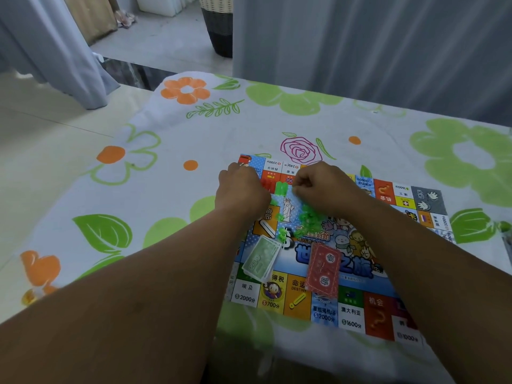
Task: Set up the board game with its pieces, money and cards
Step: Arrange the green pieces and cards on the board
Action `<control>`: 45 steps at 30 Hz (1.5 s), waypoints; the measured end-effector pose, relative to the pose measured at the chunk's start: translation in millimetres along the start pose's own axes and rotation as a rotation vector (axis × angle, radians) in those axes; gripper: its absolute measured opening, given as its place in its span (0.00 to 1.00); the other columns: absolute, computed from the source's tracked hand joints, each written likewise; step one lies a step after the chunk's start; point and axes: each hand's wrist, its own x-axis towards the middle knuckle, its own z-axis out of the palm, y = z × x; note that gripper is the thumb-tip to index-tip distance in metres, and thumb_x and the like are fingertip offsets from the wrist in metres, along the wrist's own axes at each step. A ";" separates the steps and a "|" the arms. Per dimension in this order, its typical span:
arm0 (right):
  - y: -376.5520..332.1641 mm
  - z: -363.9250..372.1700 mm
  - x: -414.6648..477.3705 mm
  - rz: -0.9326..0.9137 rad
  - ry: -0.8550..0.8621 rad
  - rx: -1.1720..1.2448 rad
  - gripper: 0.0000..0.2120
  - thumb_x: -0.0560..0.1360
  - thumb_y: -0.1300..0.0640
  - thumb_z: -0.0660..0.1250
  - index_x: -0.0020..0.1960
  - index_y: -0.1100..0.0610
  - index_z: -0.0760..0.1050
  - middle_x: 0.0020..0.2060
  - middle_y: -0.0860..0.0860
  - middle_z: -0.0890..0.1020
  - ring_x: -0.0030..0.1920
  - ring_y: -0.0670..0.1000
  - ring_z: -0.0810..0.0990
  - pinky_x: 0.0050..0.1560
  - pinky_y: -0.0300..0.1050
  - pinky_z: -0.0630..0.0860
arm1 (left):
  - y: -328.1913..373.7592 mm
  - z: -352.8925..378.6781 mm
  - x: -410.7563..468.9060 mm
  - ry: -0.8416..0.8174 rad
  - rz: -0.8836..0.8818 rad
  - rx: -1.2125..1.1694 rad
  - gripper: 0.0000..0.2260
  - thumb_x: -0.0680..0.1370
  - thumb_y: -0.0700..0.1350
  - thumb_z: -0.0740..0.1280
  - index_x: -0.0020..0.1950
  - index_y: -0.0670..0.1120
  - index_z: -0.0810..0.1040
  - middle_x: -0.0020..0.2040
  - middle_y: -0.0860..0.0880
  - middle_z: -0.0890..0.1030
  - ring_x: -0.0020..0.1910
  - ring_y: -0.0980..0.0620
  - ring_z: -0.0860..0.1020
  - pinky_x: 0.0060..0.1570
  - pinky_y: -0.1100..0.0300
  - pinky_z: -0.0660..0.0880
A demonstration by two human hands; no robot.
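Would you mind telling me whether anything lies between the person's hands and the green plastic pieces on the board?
Nothing visible does: the left hand and right hand flank the green plastic pieces on the game board.

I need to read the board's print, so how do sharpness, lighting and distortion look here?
Head view: soft, even light, with no glare or hard shadows on the board; near-row prices are legible, far-row print is small and soft. Head view: the green pieces below the left hand and right hand are blurred. Head view: the wide-angle lens bows the tablecloth edge.
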 end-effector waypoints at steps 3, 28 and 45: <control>0.7 1.7 -1.0 -0.007 0.000 -0.034 0.08 0.80 0.54 0.66 0.46 0.56 0.80 0.40 0.50 0.81 0.42 0.52 0.79 0.45 0.47 0.76 | -0.1 -0.8 -0.2 -0.002 -0.002 0.000 0.17 0.75 0.43 0.68 0.64 0.45 0.78 0.62 0.44 0.72 0.63 0.43 0.69 0.54 0.52 0.72; -6.2 9.0 6.5 0.087 0.062 -0.002 0.12 0.76 0.65 0.63 0.54 0.58 0.81 0.51 0.56 0.82 0.49 0.57 0.80 0.52 0.53 0.79 | -1.3 1.0 0.7 0.000 0.004 -0.008 0.17 0.75 0.42 0.68 0.64 0.45 0.78 0.62 0.44 0.71 0.64 0.43 0.68 0.56 0.52 0.71; -6.5 10.9 9.3 0.087 0.054 0.030 0.09 0.75 0.65 0.65 0.53 0.59 0.81 0.51 0.56 0.82 0.50 0.57 0.79 0.51 0.49 0.77 | -0.1 -1.3 -1.0 -0.006 0.004 0.006 0.17 0.76 0.42 0.68 0.65 0.45 0.78 0.63 0.44 0.71 0.64 0.43 0.68 0.57 0.51 0.72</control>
